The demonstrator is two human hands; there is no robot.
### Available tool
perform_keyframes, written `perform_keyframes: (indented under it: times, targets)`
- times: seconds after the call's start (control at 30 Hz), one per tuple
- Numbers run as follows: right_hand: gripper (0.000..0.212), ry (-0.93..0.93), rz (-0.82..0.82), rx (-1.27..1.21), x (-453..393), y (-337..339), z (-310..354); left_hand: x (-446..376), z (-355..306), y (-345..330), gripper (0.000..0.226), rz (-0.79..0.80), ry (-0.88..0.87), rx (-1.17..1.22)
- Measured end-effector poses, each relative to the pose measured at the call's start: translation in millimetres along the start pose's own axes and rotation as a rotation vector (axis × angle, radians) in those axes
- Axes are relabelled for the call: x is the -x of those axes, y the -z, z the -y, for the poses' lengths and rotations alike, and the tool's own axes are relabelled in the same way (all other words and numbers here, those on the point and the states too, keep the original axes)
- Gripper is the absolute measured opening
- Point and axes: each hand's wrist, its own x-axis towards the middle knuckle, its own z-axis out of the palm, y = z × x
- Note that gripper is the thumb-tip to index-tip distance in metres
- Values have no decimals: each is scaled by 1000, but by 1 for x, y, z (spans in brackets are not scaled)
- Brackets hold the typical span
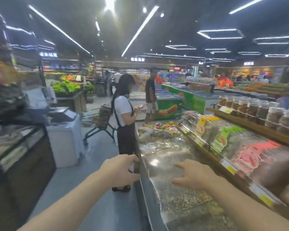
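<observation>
I stand at a bulk-food counter in a supermarket. A clear cover [177, 165] lies over a bin of striped seeds [187, 202]. My left hand [120, 169] is at the cover's front edge [143, 165], thumb above and fingers curled below it, with a small white bit showing between them. My right hand [193, 175] hovers over or rests on the cover with its fingers spread. Whether the palm touches the cover I cannot tell.
A person in a white top [124, 114] stands close ahead at the same counter beside a shopping cart [100, 124]. Packaged snacks [223, 135] and jars [260, 112] fill the shelves on the right. A scale stand [63, 130] and a dark display case [18, 155] line the aisle's left side.
</observation>
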Motion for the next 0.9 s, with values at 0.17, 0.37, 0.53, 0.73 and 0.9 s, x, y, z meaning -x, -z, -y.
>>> perform_keyframes:
  times: [0.17,0.37,0.53,0.73,0.9]
  targets:
    - [77,146,-6,33,-1,-1,93,73,84,13,60,4,160,-9]
    - [76,262,29,24,12,-12,209,173,180,26,70,-27,282,-17]
    - [80,343,71,-16,28,-37,317,261,261,32,69,-34,379,-27]
    - [80,508,142,37,48,-79,453,371,347,26,66,-51,510,19]
    - [80,686,244,97,55,-121,569,460,414,4,64,-35,691,120]
